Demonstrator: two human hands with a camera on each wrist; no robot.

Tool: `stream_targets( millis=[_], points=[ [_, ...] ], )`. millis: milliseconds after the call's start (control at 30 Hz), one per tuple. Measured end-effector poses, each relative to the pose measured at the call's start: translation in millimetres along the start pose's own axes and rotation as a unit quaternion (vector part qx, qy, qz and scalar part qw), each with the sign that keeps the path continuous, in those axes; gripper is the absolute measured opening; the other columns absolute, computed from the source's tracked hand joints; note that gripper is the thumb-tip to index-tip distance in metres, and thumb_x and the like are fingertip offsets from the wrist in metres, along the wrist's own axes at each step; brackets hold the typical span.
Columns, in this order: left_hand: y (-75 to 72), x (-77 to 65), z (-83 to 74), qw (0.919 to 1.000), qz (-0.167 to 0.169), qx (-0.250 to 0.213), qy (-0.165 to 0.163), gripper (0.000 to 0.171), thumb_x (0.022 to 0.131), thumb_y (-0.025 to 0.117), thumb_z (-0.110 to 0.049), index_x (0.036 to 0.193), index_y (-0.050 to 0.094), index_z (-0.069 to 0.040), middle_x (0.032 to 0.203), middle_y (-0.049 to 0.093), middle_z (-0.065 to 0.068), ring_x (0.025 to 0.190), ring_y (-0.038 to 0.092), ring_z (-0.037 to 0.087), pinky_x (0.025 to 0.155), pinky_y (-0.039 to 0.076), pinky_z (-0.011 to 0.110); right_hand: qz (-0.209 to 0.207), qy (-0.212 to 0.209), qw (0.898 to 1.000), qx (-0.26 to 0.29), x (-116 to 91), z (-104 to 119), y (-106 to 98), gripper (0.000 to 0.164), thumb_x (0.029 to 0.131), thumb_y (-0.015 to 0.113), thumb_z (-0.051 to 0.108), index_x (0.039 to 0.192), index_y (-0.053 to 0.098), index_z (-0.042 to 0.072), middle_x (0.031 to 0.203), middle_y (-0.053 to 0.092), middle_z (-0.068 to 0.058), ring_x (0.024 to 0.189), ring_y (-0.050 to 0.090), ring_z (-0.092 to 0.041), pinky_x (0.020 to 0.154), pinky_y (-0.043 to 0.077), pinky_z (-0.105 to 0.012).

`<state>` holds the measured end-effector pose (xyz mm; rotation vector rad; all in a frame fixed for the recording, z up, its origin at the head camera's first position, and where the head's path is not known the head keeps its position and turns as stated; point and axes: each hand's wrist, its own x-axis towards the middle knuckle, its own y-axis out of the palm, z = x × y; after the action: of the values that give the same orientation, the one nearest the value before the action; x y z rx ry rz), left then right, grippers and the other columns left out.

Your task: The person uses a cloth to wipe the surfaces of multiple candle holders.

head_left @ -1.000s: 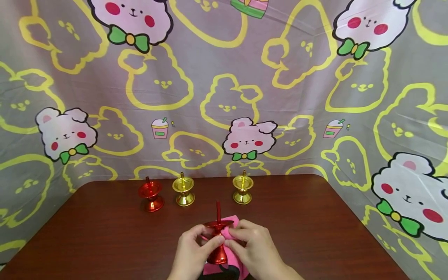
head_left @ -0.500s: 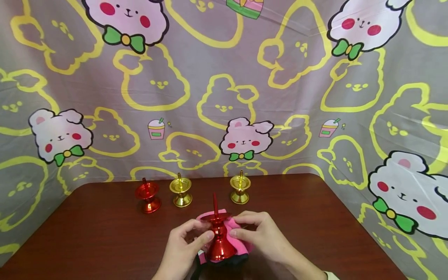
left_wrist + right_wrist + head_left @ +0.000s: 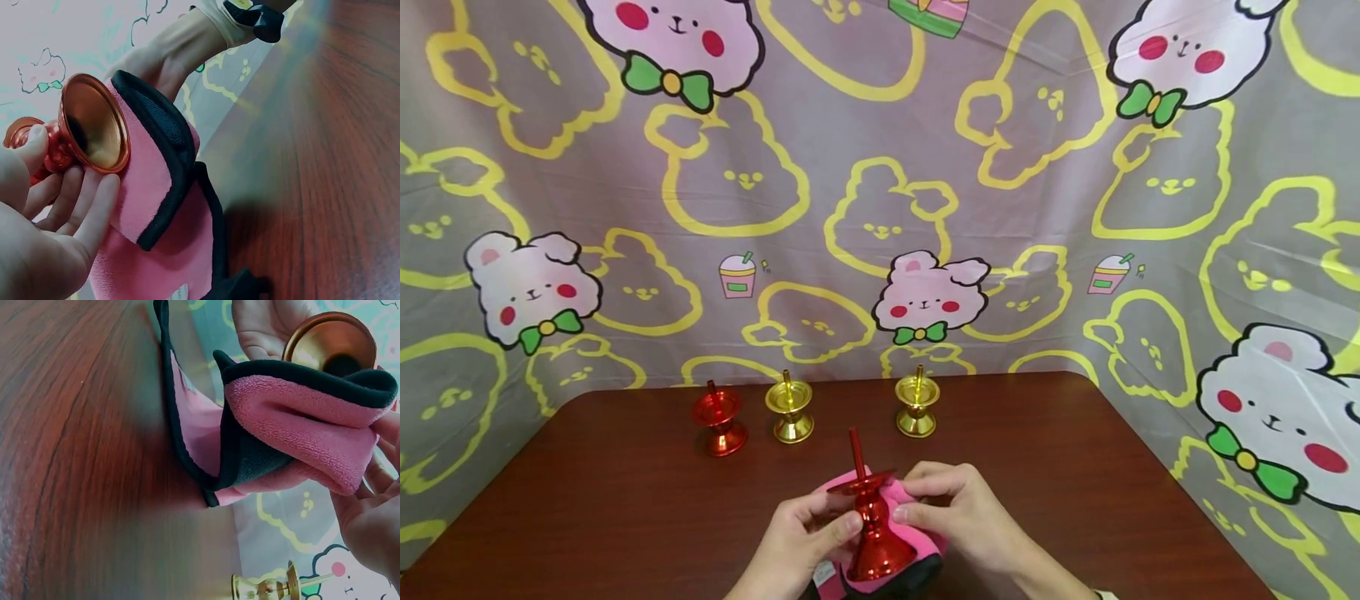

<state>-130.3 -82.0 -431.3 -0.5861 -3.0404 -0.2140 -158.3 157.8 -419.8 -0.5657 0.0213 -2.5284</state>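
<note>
A shiny red candle holder (image 3: 880, 546) with a thin spike and a hollow base is held up near the table's front, tilted with its spike leaning left. My left hand (image 3: 808, 537) grips its waist between thumb and fingers. Against its right side lies a pink cloth (image 3: 904, 527) with dark edging, which my right hand (image 3: 958, 508) pinches and presses to the holder. In the left wrist view the open underside of the base (image 3: 97, 128) shows, and the pink cloth (image 3: 147, 169) hangs in folds beside it.
On the dark wooden table (image 3: 625, 517) stand another red candle holder (image 3: 722, 425) at back left, a gold candle holder (image 3: 792, 417) beside it, and a second gold candle holder (image 3: 917, 410) farther right. A cartoon-printed curtain (image 3: 820, 208) hangs behind and along the sides.
The held candle holder has gone from upright to tilted, its spike swinging left and its base right. The cloth has shifted around it with both hands; the standing holders keep their places.
</note>
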Motion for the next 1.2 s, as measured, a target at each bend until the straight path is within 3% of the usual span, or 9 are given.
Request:
stream_targets(
  millis=[300, 433, 733, 867, 1000, 1100, 1200],
  points=[
    [2.0, -0.5, 1.0, 0.9995, -0.001, 0.017, 0.026, 0.039, 0.098, 0.066, -0.013, 0.125, 0.060, 0.016, 0.117, 0.066, 0.020, 0.078, 0.069, 0.016, 0.070, 0.059, 0.035, -0.021, -0.009, 0.999, -0.045, -2.6, 5.0, 5.8, 0.017, 0.089, 0.076, 0.005, 0.106, 0.078, 0.002, 0.090, 0.066, -0.012, 0.081, 0.061, -0.013, 0.059, 0.054, -0.026],
    [4.6, 0.2, 2.8, 0.9989, -0.008, 0.026, 0.037, 0.036, 0.097, 0.067, -0.011, 0.124, 0.063, 0.013, 0.120, 0.064, 0.023, 0.081, 0.070, 0.018, 0.071, 0.059, 0.037, -0.031, -0.031, 0.995, -0.091, -3.0, 5.9, 9.4, 0.020, 0.089, 0.078, 0.012, 0.106, 0.078, 0.003, 0.089, 0.066, -0.008, 0.080, 0.062, -0.011, 0.059, 0.056, -0.029],
    [8.6, 0.4, 8.4, 0.9942, -0.077, 0.071, 0.023, 0.032, 0.092, 0.075, -0.015, 0.113, 0.072, 0.008, 0.091, 0.064, 0.012, 0.078, 0.068, 0.017, 0.064, 0.059, 0.036, -0.063, -0.072, 0.975, -0.198, -6.2, 1.8, 21.4, 0.018, 0.085, 0.081, 0.012, 0.102, 0.080, 0.005, 0.081, 0.062, 0.003, 0.072, 0.055, -0.004, 0.052, 0.053, -0.026],
    [13.0, 0.7, 7.8, 0.9879, -0.105, 0.108, 0.038, 0.026, 0.088, 0.078, -0.013, 0.106, 0.075, 0.006, 0.083, 0.061, 0.009, 0.070, 0.063, 0.014, 0.059, 0.058, 0.032, -0.088, -0.108, 0.955, -0.263, -8.1, 1.7, 27.9, 0.016, 0.082, 0.083, 0.008, 0.098, 0.081, 0.008, 0.081, 0.061, 0.008, 0.071, 0.054, -0.001, 0.053, 0.050, -0.020],
    [16.4, 2.3, 8.8, 0.9753, -0.138, 0.162, 0.061, 0.019, 0.084, 0.082, -0.012, 0.098, 0.079, -0.001, 0.080, 0.060, 0.005, 0.064, 0.057, 0.009, 0.054, 0.054, 0.026, -0.104, -0.166, 0.916, -0.351, -10.2, 0.8, 34.9, 0.019, 0.077, 0.087, 0.005, 0.093, 0.081, 0.011, 0.080, 0.057, 0.010, 0.070, 0.052, 0.002, 0.057, 0.044, -0.010],
    [18.5, 3.0, 9.6, 0.9602, -0.160, 0.213, 0.084, 0.016, 0.080, 0.085, -0.015, 0.094, 0.082, -0.007, 0.078, 0.059, -0.001, 0.064, 0.053, 0.006, 0.053, 0.049, 0.023, -0.111, -0.198, 0.890, -0.395, -11.4, -1.0, 39.5, 0.019, 0.075, 0.088, 0.006, 0.091, 0.079, 0.013, 0.079, 0.053, 0.010, 0.069, 0.048, 0.002, 0.058, 0.039, -0.005],
    [21.0, 3.1, 8.3, 0.9470, -0.177, 0.249, 0.100, 0.016, 0.078, 0.087, -0.018, 0.091, 0.082, -0.011, 0.077, 0.059, -0.004, 0.064, 0.051, 0.005, 0.052, 0.048, 0.023, -0.120, -0.200, 0.885, -0.403, -12.2, -1.2, 41.4, 0.018, 0.075, 0.089, 0.008, 0.089, 0.078, 0.013, 0.079, 0.052, 0.010, 0.069, 0.047, 0.002, 0.058, 0.038, -0.005]
  ],
)
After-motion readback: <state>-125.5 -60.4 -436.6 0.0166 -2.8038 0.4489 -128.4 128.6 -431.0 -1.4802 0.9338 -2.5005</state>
